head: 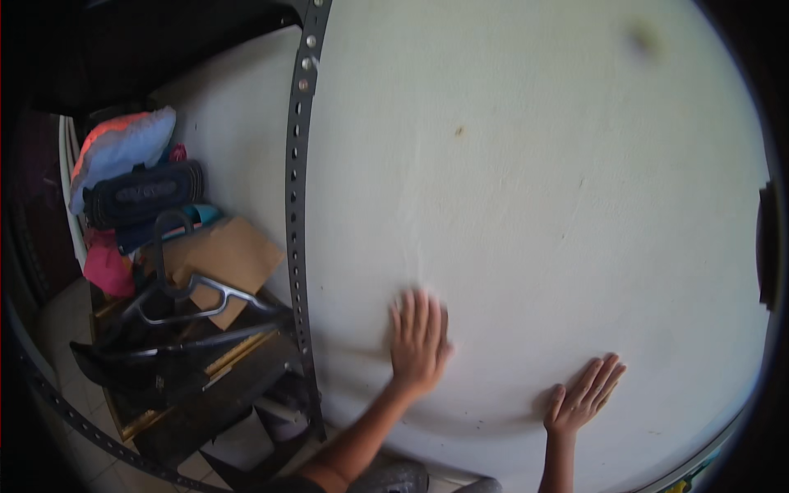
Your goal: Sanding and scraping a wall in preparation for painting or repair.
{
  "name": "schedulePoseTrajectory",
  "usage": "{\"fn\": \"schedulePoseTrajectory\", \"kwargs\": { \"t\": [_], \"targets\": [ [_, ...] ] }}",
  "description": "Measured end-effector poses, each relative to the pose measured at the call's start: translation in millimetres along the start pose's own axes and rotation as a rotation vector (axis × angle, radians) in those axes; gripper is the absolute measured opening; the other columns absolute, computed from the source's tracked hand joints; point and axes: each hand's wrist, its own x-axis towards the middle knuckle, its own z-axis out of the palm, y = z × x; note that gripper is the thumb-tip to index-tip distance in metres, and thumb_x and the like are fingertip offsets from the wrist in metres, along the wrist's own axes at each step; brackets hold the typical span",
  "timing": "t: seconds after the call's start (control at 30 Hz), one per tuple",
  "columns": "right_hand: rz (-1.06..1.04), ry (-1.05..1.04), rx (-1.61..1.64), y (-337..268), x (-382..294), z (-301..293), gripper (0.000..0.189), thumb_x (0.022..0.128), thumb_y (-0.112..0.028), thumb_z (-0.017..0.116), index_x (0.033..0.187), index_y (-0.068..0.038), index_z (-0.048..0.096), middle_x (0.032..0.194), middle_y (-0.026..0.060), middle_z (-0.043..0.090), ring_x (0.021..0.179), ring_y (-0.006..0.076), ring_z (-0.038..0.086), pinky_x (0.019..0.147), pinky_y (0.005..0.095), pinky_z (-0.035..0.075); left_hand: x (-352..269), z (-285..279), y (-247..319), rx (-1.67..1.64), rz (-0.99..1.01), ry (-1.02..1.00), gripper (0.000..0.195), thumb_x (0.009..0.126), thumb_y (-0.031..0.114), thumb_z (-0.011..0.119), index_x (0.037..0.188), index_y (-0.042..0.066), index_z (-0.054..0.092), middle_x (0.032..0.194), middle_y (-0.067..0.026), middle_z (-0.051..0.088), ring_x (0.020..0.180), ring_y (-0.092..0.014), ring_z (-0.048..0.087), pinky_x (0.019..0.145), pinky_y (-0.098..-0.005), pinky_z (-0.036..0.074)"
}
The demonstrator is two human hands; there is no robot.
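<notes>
A white painted wall (518, 203) with small marks and stains fills most of the view. My left hand (421, 342) lies against it, palm towards the surface and fingers pointing up, slightly blurred. Lower and to the right, my right hand (584, 394) rests on the same wall with its fingers slanting up to the right. Neither hand holds anything. Left of my left hand stands a dark perforated metal upright (294, 234).
Beyond the upright, a black plastic clothes hanger (203, 302) lies over a dark wooden surface (246, 370) with gold trim. Brown cardboard (243, 256), a dark zipped case (148, 191) and a pillow (126, 151) are piled behind. A perforated metal bar (98, 428) curves across the lower left.
</notes>
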Motion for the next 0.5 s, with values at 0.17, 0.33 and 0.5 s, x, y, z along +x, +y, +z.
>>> {"fn": "schedulePoseTrajectory", "kwargs": {
  "t": [0.17,0.33,0.5],
  "targets": [
    [-0.018,0.005,-0.067,-2,3,-2,0.067,0.1,-0.041,0.028,0.15,0.004,0.024,0.154,0.0282,0.025,0.144,0.0484,0.018,0.116,0.055,0.015,106,-29,4,0.067,0.128,0.068,0.072,0.099,0.044,0.032,0.151,-0.003,0.02,0.16,-0.0229,0.012,0.147,-0.045,0.01,0.113,-0.0637,0.001],
    [-0.02,-0.012,0.004,-13,0,2,0.069,0.099,-0.042,0.029,0.15,0.004,0.024,0.153,0.0307,0.025,0.143,0.0499,0.019,0.116,0.0555,0.015,335,-116,-3,0.273,0.222,0.316,0.062,0.102,0.037,0.031,0.154,0.007,0.016,0.161,-0.0131,0.014,0.149,-0.03,0.012,0.12,-0.0492,0.006],
    [0.008,-0.007,-0.019,-9,6,-1,0.069,0.099,-0.043,0.031,0.149,0.004,0.026,0.153,0.03,0.026,0.143,0.0491,0.019,0.116,0.0554,0.016,281,-91,26,0.141,0.122,0.298,0.062,0.103,0.039,0.028,0.154,0.006,0.016,0.161,-0.0128,0.014,0.149,-0.029,0.012,0.12,-0.0476,0.005]
  ]
}}
